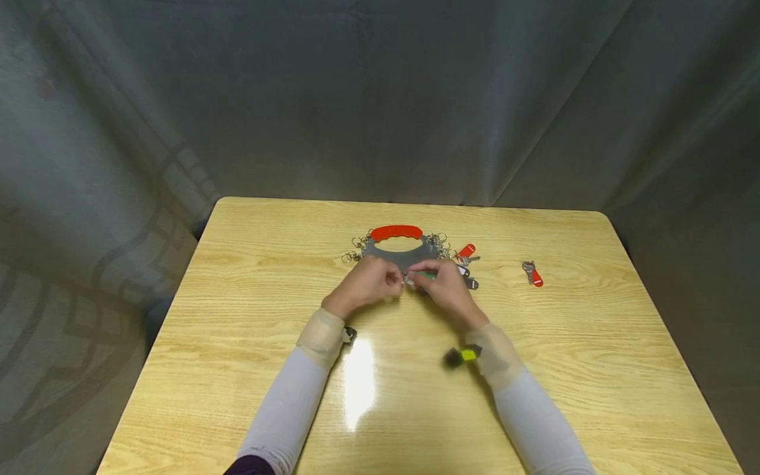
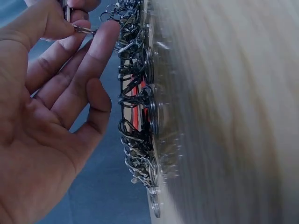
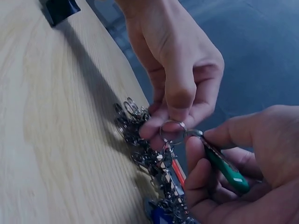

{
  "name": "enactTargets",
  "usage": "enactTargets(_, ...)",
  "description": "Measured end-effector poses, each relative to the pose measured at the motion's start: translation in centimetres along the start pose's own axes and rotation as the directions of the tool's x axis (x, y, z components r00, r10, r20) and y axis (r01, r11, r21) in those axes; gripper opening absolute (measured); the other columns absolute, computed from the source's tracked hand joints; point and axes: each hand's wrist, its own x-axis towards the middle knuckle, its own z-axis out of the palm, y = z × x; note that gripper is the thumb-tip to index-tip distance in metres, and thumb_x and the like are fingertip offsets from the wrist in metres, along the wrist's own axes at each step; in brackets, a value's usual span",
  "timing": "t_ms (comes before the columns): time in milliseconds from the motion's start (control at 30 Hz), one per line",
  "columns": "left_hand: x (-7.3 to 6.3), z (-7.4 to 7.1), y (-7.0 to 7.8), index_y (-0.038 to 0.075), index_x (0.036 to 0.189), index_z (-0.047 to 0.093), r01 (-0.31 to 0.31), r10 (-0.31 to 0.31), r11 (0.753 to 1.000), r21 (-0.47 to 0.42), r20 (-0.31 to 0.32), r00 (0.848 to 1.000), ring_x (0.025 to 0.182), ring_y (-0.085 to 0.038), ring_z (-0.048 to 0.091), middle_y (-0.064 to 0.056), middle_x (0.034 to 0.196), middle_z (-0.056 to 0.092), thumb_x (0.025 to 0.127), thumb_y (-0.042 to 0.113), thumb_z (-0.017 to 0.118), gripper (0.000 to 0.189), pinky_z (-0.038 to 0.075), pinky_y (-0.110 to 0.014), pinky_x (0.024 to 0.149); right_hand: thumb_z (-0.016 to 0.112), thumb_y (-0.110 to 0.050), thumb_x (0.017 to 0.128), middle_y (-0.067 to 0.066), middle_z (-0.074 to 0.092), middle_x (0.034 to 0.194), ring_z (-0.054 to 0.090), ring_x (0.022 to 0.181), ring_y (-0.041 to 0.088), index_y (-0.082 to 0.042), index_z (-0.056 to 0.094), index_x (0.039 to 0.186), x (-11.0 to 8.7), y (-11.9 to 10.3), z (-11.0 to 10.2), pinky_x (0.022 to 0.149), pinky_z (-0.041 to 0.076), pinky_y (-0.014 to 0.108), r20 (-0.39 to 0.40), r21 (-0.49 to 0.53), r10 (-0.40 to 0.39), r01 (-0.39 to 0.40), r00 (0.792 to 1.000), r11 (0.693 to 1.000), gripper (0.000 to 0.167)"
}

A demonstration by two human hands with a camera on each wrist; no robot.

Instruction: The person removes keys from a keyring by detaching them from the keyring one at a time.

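Note:
In front of me lies a grey key carrier plate with a red grip and split rings hanging along its edge. My left hand pinches a metal ring between thumb and finger at the plate's near edge. From the right, my right hand holds a green key tag with a key, its metal end meeting the ring. In the left wrist view the carrier's clasps and rings run close beside the left hand's fingers.
Right of the carrier lie a red tag with keys and a dark tag. Farther right, a separate red key tag with keys rests on the wooden table. Grey curtains hang behind the table.

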Motion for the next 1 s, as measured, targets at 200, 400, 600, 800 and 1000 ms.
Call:
enactTargets(200, 0.0, 0.2, 0.3, 0.014, 0.079, 0.076, 0.004, -0.002, 0.998, 0.056, -0.038, 0.999, 0.062, -0.006, 0.056, 0.008, 0.070, 0.069, 0.076, -0.001, 0.072, 0.016, 0.051, -0.020, 0.066, 0.071, -0.003, 0.097, 0.016, 0.079, 0.099, 0.071, 0.080, 0.026, 0.002, 0.078, 0.112, 0.1, -0.3, 0.6, 0.063, 0.052, 0.020, -0.011, 0.037, 0.048, -0.048, 0.999, 0.998, 0.017)
enactTargets(400, 0.1, 0.2, 0.5, 0.014, 0.075, 0.072, 0.000, 0.006, 0.995, 0.105, -0.054, 0.999, 0.060, -0.006, 0.056, 0.007, 0.068, 0.067, 0.074, 0.000, 0.072, 0.014, 0.049, -0.020, 0.060, 0.071, -0.001, 0.097, 0.018, 0.079, 0.104, 0.073, 0.081, 0.019, 0.003, 0.077, 0.115, 0.2, -0.4, 0.9, 0.068, 0.057, 0.021, -0.020, 0.091, 0.099, -0.097, 0.995, 0.991, 0.019)
enactTargets(600, 0.1, 0.2, 0.7, 0.013, 0.075, 0.072, -0.015, 0.020, 0.992, 0.125, -0.039, 0.999, 0.059, -0.007, 0.055, 0.006, 0.068, 0.067, 0.074, -0.002, 0.073, 0.015, 0.047, -0.020, 0.057, 0.071, -0.001, 0.098, 0.017, 0.079, 0.100, 0.074, 0.080, 0.016, 0.005, 0.075, 0.116, 0.4, -0.3, 1.0, 0.073, 0.061, 0.025, -0.006, 0.185, 0.179, -0.175, 0.984, 0.967, 0.019)
enactTargets(800, 0.2, 0.2, 1.0, 0.013, 0.075, 0.071, 0.006, -0.002, 0.991, 0.136, -0.027, 1.000, 0.057, -0.006, 0.051, 0.005, 0.066, 0.065, 0.075, -0.003, 0.073, 0.016, 0.043, -0.018, 0.054, 0.070, -0.001, 0.099, 0.016, 0.079, 0.103, 0.073, 0.083, 0.016, 0.003, 0.075, 0.117, 0.4, -0.4, 0.9, 0.078, 0.061, 0.026, 0.013, 0.257, 0.233, -0.229, 0.972, 0.939, 0.019)
enactTargets(1000, 0.2, 0.2, 1.1, 0.013, 0.074, 0.070, 0.006, -0.003, 0.989, 0.151, -0.023, 1.000, 0.055, -0.006, 0.050, 0.006, 0.065, 0.063, 0.075, -0.004, 0.071, 0.017, 0.044, -0.018, 0.054, 0.067, 0.002, 0.100, 0.019, 0.077, 0.109, 0.073, 0.084, 0.015, 0.007, 0.071, 0.121, 0.6, -0.3, 0.7, 0.080, 0.062, 0.025, 0.052, 0.365, 0.284, -0.283, 0.957, 0.887, 0.022)
